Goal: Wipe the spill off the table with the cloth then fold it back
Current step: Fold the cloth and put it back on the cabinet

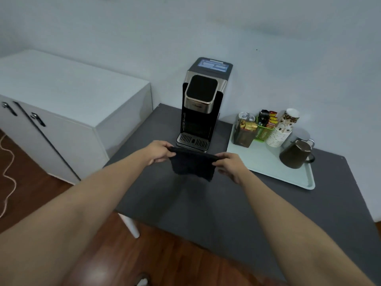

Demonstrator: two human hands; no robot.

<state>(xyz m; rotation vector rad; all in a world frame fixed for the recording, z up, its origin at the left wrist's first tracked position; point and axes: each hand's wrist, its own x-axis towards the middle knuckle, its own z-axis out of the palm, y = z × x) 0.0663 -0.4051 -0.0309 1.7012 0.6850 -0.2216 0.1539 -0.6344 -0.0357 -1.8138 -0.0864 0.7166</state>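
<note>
A dark cloth (192, 165) hangs in the air above the grey table (206, 207), stretched along its top edge between both hands. My left hand (159, 151) pinches its left corner, and my right hand (228, 165) pinches the right corner. The cloth's lower edge dangles just above the tabletop, in front of the coffee machine. I see no spill on the grey surface from here.
A black and steel coffee machine (201, 106) stands at the table's back. To the right a pale tray (292, 174) carries a dark jug (295, 153), stacked paper cups (281, 131) and baskets of sachets (259, 126). A white cabinet (68, 104) stands left.
</note>
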